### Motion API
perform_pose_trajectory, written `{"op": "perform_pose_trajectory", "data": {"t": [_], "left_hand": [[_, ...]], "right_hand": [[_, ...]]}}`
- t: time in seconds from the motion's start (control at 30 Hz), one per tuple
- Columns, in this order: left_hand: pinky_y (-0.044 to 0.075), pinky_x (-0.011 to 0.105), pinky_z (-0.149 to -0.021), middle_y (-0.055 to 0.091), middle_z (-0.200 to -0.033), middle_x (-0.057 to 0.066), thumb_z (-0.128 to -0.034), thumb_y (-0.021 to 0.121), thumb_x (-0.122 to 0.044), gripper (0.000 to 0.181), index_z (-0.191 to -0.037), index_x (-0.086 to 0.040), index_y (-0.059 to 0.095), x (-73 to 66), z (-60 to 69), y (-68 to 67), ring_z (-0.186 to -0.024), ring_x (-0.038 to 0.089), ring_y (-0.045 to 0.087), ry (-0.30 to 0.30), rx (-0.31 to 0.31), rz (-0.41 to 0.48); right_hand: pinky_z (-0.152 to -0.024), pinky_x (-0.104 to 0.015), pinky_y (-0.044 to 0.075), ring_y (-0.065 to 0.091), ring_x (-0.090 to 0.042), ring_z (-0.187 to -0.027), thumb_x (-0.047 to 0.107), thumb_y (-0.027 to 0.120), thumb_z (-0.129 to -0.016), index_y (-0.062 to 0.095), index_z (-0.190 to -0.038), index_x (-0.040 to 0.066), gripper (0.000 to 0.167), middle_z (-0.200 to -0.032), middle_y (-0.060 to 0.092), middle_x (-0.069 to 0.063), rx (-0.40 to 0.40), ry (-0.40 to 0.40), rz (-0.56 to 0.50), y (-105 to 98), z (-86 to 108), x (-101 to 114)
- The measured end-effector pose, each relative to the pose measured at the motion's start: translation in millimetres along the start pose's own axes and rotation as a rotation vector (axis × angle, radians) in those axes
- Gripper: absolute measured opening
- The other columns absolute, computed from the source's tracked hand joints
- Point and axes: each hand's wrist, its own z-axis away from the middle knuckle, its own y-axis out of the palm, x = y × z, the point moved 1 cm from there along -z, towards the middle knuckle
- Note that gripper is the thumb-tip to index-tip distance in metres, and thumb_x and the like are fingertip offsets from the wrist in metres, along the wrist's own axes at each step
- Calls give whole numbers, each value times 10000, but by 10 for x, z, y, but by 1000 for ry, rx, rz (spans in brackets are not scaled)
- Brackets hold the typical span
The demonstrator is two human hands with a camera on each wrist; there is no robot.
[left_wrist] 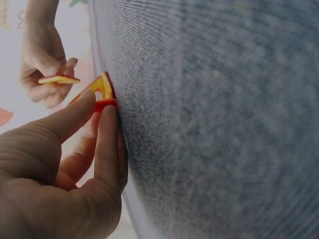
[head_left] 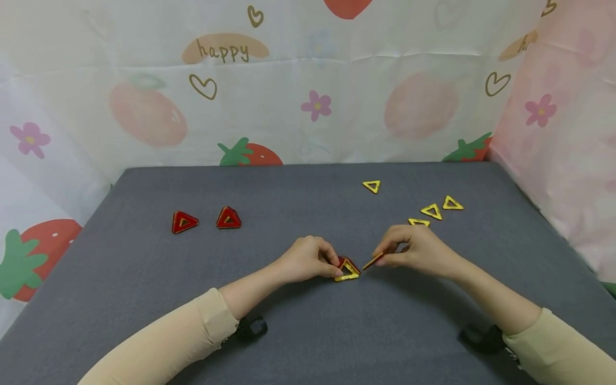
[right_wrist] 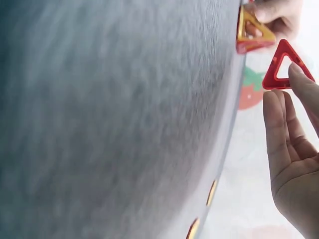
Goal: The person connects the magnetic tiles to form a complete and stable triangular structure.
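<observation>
Near the middle of the table, my left hand [head_left: 308, 261] grips a small shape of joined triangular magnetic tiles [head_left: 353, 276], with red and yellow faces showing. Its thumb and fingertips pinch one side, and the shape rests at the table surface. Just to the right, my right hand [head_left: 417, 250] pinches a single triangular magnetic tile [head_left: 372, 261] by thumb and fingers, its edge tilted towards the shape, a small gap between them. In the right wrist view this tile [right_wrist: 272, 69] shows a red, open-centred face; in the left wrist view its edge [left_wrist: 59, 79] looks yellow.
Two red triangular pieces, one [head_left: 178, 226] and another [head_left: 231, 225], sit at the left of the grey table [head_left: 298, 198]. Several yellow triangular tiles lie back right, including one far tile [head_left: 377, 186] and one [head_left: 420, 221] partly behind my right hand. Printed cloth [head_left: 289, 80] stands behind.
</observation>
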Motion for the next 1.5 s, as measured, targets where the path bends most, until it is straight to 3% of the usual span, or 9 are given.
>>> {"op": "perform_pose_trajectory", "data": {"t": [0.2, 0.3, 0.67, 0.9, 1.17, 1.5], "left_hand": [[535, 214, -652, 695, -979, 56, -793, 836, -170, 383, -1122, -110, 649, 12, -28, 6, -760, 71, 666, -6, -4, 24], [536, 222, -640, 689, -1005, 72, -806, 824, -163, 422, -1192, -135, 655, 17, -30, 7, -744, 88, 690, -2, 12, 37], [538, 210, -667, 718, -1107, 101, -817, 813, -173, 340, -1142, -157, 716, 20, -11, -4, -779, 93, 720, 11, 12, 28], [553, 210, -663, 724, -1093, 96, -825, 804, -156, 326, -1137, -128, 717, 23, -3, -8, -788, 104, 735, 38, 23, 57], [555, 214, -674, 727, -1107, 94, -824, 798, -136, 329, -1143, -117, 719, 26, 0, -16, -811, 125, 752, 26, 29, 94], [506, 188, -633, 746, -1073, 77, -820, 799, -153, 319, -1131, -137, 733, 28, -21, -13, -722, 51, 661, 16, 11, 42]], "right_hand": [[-678, -261, 575, 664, -24, -800, 233, 782, -834, 768, -953, 217, 121, -912, 704, 73, 56, -5, 6, 106, -27, 66], [-694, -256, 572, 662, -16, -831, 254, 772, -843, 769, -967, 208, 132, -920, 704, 73, 75, -11, 12, 142, -44, 83], [-727, -248, 581, 668, -2, -841, 267, 777, -840, 751, -940, 300, 109, -929, 729, 101, 80, -15, 53, 235, -95, 146], [-694, -219, 567, 662, 16, -781, 237, 793, -828, 752, -923, 270, 108, -900, 745, 97, 82, -60, 99, 304, -116, 181], [-631, -196, 519, 591, 31, -683, 211, 814, -810, 698, -878, 235, 136, -790, 706, 113, 74, -88, 179, 371, -157, 203], [-642, -189, 518, 612, 35, -703, 222, 819, -802, 650, -847, 225, 175, -791, 706, 113, 58, -79, 194, 431, -189, 229]]}}
